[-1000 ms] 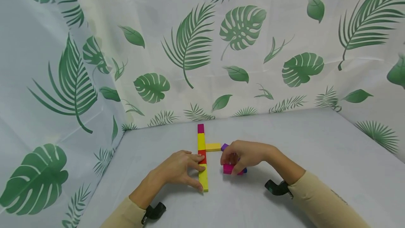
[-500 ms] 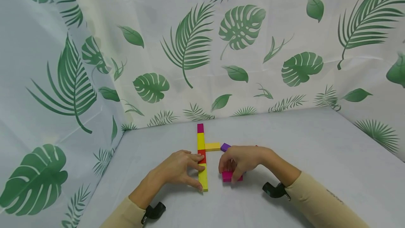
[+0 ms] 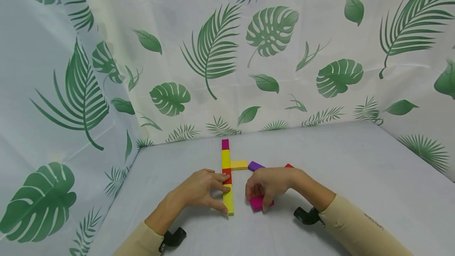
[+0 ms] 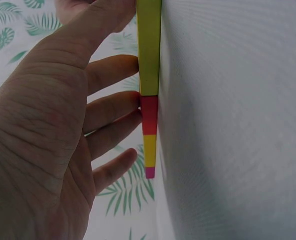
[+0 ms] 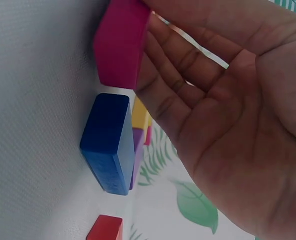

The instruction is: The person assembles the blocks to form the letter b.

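A straight row of blocks runs away from me in the head view: a yellow block (image 3: pixel 229 203) nearest, then a red block (image 3: pixel 229 172), another yellow block (image 3: pixel 226 159) and a magenta block (image 3: pixel 225 144). My left hand (image 3: pixel 199 188) rests its fingertips on the red and near yellow blocks, its thumb by the row's near end. To the right, my right hand (image 3: pixel 274 181) pinches a loose magenta block (image 5: pixel 120 47) between thumb and fingers, low over the table. In the right wrist view a blue block (image 5: pixel 107 130) stands just beyond it; the hand hides it from the head.
An orange-yellow block (image 3: pixel 239 165) juts right from the row. A purple block (image 3: pixel 255 165) lies slanted by its end. Partly behind the right wrist is a loose red block (image 3: pixel 289 166). A leaf-patterned cloth (image 3: pixel 270 106) hangs behind the white table (image 3: pixel 337 157).
My right hand has drawn the magenta block toward me and turned it somewhat. More of the purple block and the loose red block now show. The left hand has stayed put.
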`<state>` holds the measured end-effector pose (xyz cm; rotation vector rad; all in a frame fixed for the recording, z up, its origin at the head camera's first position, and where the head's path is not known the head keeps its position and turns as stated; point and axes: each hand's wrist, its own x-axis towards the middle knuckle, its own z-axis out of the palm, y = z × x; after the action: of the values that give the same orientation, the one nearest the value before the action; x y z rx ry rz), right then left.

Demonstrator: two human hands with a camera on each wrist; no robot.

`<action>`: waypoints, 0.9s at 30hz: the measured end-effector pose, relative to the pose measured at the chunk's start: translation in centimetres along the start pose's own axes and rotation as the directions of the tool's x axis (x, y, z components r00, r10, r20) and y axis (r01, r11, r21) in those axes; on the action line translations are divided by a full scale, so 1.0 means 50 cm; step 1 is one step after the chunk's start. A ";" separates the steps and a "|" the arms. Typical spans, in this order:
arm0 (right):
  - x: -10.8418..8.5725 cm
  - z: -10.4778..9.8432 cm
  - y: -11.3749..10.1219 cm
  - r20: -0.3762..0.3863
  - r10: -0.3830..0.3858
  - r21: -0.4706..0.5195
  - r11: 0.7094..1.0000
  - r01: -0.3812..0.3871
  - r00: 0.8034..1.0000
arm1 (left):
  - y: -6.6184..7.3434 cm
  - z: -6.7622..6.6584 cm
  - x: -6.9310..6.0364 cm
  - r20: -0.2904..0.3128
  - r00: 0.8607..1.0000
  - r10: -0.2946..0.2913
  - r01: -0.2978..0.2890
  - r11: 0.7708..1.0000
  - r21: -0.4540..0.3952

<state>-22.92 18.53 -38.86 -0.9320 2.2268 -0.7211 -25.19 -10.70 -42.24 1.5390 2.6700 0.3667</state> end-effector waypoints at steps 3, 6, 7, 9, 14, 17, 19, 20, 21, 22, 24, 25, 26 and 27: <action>0.001 0.001 -0.003 0.007 0.021 -0.017 1.000 -0.021 1.000 | 0.000 0.000 0.000 0.000 1.000 -0.003 0.003 1.000 0.000; 0.002 0.004 -0.003 0.013 0.013 -0.033 0.999 -0.012 1.000 | 0.001 -0.001 0.000 -0.003 1.000 0.000 0.000 1.000 -0.001; 0.002 0.004 -0.003 0.012 0.001 -0.035 0.999 -0.001 1.000 | 0.001 -0.001 0.000 -0.004 1.000 0.001 -0.001 1.000 -0.003; 0.003 0.005 -0.003 0.007 -0.024 -0.036 0.999 0.024 1.000 | 0.001 -0.002 0.001 -0.006 1.000 0.006 -0.006 1.000 -0.005; 0.003 0.005 -0.003 -0.018 -0.046 -0.034 0.998 0.045 0.999 | 0.001 -0.002 0.001 -0.015 1.000 0.021 -0.021 1.000 -0.005; 0.002 0.004 -0.005 -0.027 -0.041 -0.031 0.999 0.041 0.999 | 0.001 -0.003 0.000 -0.016 1.000 0.021 -0.021 1.000 -0.007; 0.001 0.004 -0.006 -0.032 -0.036 -0.035 0.999 0.035 0.999 | 0.001 -0.002 0.000 -0.014 1.000 0.016 -0.016 1.000 -0.007; 0.001 0.003 -0.006 -0.035 -0.033 -0.036 0.999 0.032 0.999 | 0.002 -0.002 -0.001 -0.013 1.000 0.013 -0.013 1.000 -0.006; 0.001 0.003 -0.007 -0.038 -0.029 -0.037 0.999 0.027 0.999 | 0.002 -0.002 -0.001 -0.012 1.000 0.010 -0.010 1.000 -0.004; 0.000 0.003 -0.007 -0.040 -0.023 -0.037 0.999 0.021 0.999 | 0.002 -0.001 -0.001 -0.010 1.000 0.005 -0.006 1.000 -0.002; 0.001 0.003 -0.007 -0.043 -0.010 -0.037 0.999 0.009 0.999 | 0.002 0.000 -0.002 -0.009 1.000 -0.002 0.002 1.000 0.003; 0.001 0.003 -0.006 -0.044 -0.005 -0.037 0.999 0.003 0.999 | 0.002 -0.001 -0.002 -0.009 1.000 -0.004 0.004 1.000 0.004; 0.001 0.002 -0.006 -0.044 -0.003 -0.037 0.999 0.001 0.999 | 0.002 -0.001 -0.002 -0.009 1.000 -0.005 0.005 1.000 0.005; 0.001 0.002 -0.005 -0.044 0.000 -0.037 0.999 -0.002 0.999 | 0.002 -0.002 -0.002 -0.009 1.000 -0.006 0.006 1.000 0.006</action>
<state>-22.74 18.29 -38.77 -0.9414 2.2858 -0.7092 -25.06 -10.73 -42.15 1.5343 2.6841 0.3670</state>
